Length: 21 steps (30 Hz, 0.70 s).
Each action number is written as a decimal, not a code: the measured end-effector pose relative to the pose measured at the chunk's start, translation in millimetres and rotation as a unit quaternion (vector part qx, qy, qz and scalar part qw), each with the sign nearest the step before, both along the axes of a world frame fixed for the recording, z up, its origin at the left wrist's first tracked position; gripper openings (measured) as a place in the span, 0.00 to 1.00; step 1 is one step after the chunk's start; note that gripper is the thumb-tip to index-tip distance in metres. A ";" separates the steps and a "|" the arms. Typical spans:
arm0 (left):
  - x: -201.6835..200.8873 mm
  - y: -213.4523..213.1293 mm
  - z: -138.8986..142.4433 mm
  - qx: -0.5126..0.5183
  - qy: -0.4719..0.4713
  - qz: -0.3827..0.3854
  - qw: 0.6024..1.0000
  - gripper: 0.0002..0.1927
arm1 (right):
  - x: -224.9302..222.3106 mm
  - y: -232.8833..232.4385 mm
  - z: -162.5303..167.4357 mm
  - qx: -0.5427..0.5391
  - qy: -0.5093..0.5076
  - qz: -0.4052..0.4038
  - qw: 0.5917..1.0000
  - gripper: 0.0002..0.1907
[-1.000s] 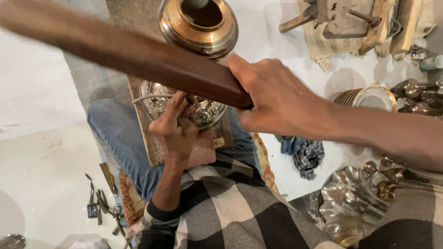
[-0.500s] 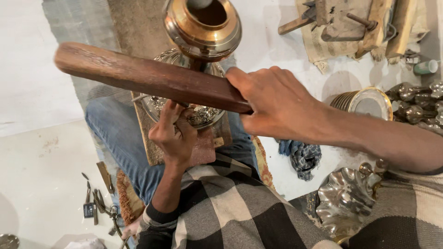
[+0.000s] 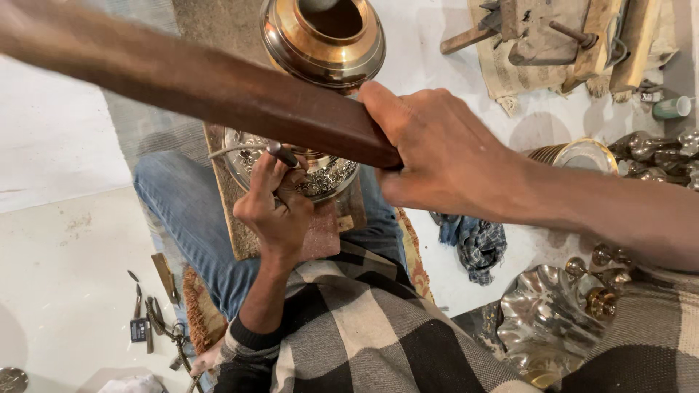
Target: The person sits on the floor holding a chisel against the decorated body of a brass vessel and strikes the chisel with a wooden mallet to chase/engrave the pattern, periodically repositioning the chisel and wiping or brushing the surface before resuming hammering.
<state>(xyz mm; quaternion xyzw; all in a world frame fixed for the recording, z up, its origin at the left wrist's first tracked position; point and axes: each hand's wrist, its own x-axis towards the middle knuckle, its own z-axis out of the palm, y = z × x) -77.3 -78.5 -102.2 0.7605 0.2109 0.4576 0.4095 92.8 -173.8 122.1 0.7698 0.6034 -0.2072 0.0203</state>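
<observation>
The fingers of the right hand (image 3: 444, 156) are clenched around one dark wooden mallet handle (image 3: 196, 84), raised across the view. A thin metal punch (image 3: 280, 153) is pinched by the curled left hand (image 3: 273, 207), its tip set on one engraved silver bowl (image 3: 317, 171) resting on a wooden board (image 3: 240, 225) over the lap. One brass vessel (image 3: 324, 36) stands just beyond.

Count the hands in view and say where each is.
2. The right hand grips the wooden mallet across the middle; the left hand holds a chisel against the engraved bowl below it.
</observation>
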 end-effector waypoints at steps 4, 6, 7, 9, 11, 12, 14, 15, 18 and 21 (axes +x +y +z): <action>-0.5 -2.3 1.4 0.005 0.024 0.027 0.999 0.21 | 0.1 1.0 -1.9 -0.025 -0.041 0.027 0.998 0.23; -1.2 -4.0 2.5 0.007 0.020 0.021 1.000 0.22 | -1.4 1.4 -1.7 -0.054 -0.026 0.002 0.998 0.23; -1.9 -4.9 3.1 0.012 0.014 0.017 1.000 0.23 | -2.6 1.9 -1.4 -0.082 -0.013 -0.013 0.996 0.19; -2.3 -6.0 3.9 0.031 0.022 0.029 0.999 0.25 | -5.7 3.4 -0.3 -0.021 -0.023 0.030 0.999 0.20; -2.0 -6.2 4.1 0.055 0.049 0.055 0.996 0.26 | -9.5 4.6 1.7 0.158 -0.065 0.135 0.976 0.29; -1.7 -6.1 4.0 0.049 0.039 0.052 0.997 0.25 | -10.9 6.0 2.5 0.133 -0.025 0.099 0.986 0.26; -1.5 -6.6 3.1 0.033 0.024 0.047 0.998 0.24 | -14.2 10.1 1.8 0.078 0.060 0.028 0.995 0.21; -2.6 -6.9 2.5 0.039 0.029 0.048 0.998 0.24 | -14.3 9.8 3.3 0.039 0.007 0.051 0.998 0.22; -3.8 -7.5 -1.1 0.052 0.035 0.041 0.997 0.23 | -13.2 10.2 3.0 0.021 -0.062 0.072 0.995 0.23; -1.1 -6.3 -6.3 0.041 0.030 0.053 0.997 0.19 | -10.3 9.4 -2.4 0.062 -0.020 0.061 0.996 0.20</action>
